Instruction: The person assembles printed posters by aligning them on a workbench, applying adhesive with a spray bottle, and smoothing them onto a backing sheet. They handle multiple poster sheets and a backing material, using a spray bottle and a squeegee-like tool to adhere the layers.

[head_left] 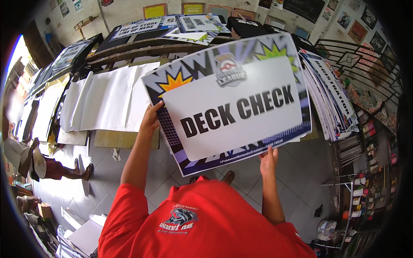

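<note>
A large printed sign board (241, 137) is held up in front of me, tilted with its right side higher. It has a white middle panel with bold black lettering and a purple, black and starburst border. My left hand (151, 115) is closed on its left edge, the thumb lying over the front. At the lower edge, right of the middle, my right hand (269, 161) grips the board from below. Part of the work table behind is hidden by the board.
White sheets (107, 101) lie on the table at left. Several printed signs (195, 26) rest at the far side. A stack of boards (329, 96) stands at right, near a rack of small bottles (359, 193). Another person (51, 165) is at the far left.
</note>
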`<state>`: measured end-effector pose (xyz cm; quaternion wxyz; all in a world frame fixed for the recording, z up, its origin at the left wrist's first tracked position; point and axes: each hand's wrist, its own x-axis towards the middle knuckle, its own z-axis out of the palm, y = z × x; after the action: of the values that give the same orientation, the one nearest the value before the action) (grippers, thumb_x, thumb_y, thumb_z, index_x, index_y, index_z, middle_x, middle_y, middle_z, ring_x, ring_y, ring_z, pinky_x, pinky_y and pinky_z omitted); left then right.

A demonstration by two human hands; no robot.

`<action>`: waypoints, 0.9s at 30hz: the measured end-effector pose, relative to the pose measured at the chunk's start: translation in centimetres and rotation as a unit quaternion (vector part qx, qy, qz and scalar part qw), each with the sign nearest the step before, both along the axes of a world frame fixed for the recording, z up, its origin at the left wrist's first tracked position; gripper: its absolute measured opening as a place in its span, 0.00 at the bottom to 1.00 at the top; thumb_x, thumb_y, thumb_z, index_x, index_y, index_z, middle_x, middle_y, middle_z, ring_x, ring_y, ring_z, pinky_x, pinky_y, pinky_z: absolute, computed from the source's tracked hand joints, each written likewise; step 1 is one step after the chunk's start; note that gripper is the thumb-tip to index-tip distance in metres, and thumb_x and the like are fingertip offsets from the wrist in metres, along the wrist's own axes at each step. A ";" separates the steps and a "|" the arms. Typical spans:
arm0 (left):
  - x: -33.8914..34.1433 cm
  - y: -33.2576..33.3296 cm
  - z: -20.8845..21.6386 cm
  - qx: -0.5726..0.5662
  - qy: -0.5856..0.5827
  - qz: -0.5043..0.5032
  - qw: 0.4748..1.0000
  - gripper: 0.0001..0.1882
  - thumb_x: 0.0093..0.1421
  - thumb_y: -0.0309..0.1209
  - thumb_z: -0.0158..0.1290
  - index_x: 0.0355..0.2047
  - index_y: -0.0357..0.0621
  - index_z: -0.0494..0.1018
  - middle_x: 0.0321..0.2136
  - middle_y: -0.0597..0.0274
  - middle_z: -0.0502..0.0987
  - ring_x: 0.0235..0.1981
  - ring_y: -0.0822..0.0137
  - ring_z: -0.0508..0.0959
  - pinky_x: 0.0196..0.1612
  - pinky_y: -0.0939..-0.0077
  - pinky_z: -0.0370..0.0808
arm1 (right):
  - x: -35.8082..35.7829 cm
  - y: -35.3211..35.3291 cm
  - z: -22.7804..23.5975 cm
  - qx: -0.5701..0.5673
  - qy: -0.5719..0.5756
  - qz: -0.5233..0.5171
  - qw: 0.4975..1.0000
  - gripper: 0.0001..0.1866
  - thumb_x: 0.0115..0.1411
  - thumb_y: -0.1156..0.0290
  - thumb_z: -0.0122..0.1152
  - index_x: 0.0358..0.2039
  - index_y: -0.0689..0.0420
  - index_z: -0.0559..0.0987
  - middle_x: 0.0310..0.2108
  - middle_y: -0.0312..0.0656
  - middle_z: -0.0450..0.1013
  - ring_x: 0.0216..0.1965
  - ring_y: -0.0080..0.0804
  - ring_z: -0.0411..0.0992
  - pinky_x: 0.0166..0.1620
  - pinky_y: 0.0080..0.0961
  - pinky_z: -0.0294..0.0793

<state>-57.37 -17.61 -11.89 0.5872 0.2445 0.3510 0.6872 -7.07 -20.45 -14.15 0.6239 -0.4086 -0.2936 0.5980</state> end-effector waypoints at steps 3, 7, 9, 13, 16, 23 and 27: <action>2.7 -0.4 1.5 0.019 -0.017 0.022 0.999 0.16 0.62 0.25 0.56 0.50 0.38 0.69 0.36 0.56 0.81 0.33 0.64 0.84 0.34 0.67 0.85 | 0.1 0.2 -1.3 -0.015 -0.061 -0.048 0.997 0.26 0.62 0.75 0.62 0.58 0.54 0.65 0.48 0.33 0.69 0.46 0.21 0.70 0.42 0.22 0.71; 3.0 -0.8 0.7 -0.032 -0.015 0.050 0.998 0.13 0.62 0.26 0.57 0.47 0.40 0.69 0.35 0.57 0.81 0.30 0.67 0.84 0.32 0.69 0.85 | -0.3 0.0 -2.0 -0.015 -0.006 -0.071 0.997 0.25 0.62 0.78 0.60 0.59 0.56 0.65 0.49 0.35 0.70 0.47 0.25 0.71 0.44 0.23 0.73; 2.9 -1.2 0.6 -0.040 -0.008 0.052 0.998 0.13 0.63 0.28 0.57 0.46 0.41 0.69 0.34 0.57 0.81 0.30 0.66 0.83 0.32 0.69 0.85 | 0.1 0.3 -2.7 -0.019 -0.004 -0.058 0.998 0.24 0.62 0.79 0.59 0.58 0.57 0.66 0.49 0.37 0.70 0.48 0.27 0.71 0.45 0.24 0.74; 4.0 -2.1 1.7 -0.119 -0.023 0.113 0.986 0.12 0.66 0.34 0.55 0.45 0.41 0.70 0.34 0.58 0.81 0.30 0.66 0.83 0.31 0.67 0.85 | 1.0 0.7 -4.7 -0.048 -0.032 -0.080 0.995 0.17 0.64 0.77 0.58 0.53 0.56 0.70 0.45 0.36 0.73 0.43 0.27 0.74 0.41 0.26 0.78; 3.1 -2.3 0.6 -0.035 -0.067 0.048 0.996 0.15 0.68 0.39 0.51 0.47 0.41 0.71 0.36 0.58 0.81 0.31 0.66 0.83 0.34 0.68 0.84 | 1.2 0.7 -5.5 -0.028 -0.035 -0.133 0.990 0.16 0.64 0.77 0.57 0.53 0.58 0.70 0.45 0.39 0.73 0.44 0.30 0.74 0.44 0.30 0.78; 3.9 -1.5 -0.4 -0.044 -0.069 0.071 0.994 0.16 0.67 0.40 0.53 0.47 0.41 0.71 0.34 0.60 0.81 0.29 0.67 0.84 0.30 0.73 0.84 | 4.6 1.4 -2.0 -0.054 -0.067 -0.173 0.981 0.16 0.66 0.77 0.52 0.55 0.61 0.70 0.49 0.45 0.72 0.49 0.36 0.73 0.50 0.34 0.76; 4.3 -0.1 -0.7 -0.066 -0.046 0.073 0.994 0.20 0.69 0.40 0.50 0.53 0.39 0.66 0.40 0.57 0.79 0.38 0.64 0.83 0.38 0.65 0.84 | 8.3 2.3 -2.6 -0.023 -0.049 -0.187 0.981 0.16 0.67 0.76 0.52 0.54 0.63 0.69 0.50 0.48 0.72 0.49 0.39 0.74 0.49 0.38 0.78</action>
<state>-53.07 -17.76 -12.54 0.5657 0.1476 0.3850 0.7141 1.19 -18.13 -16.72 0.7000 -0.4989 -0.2285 0.4570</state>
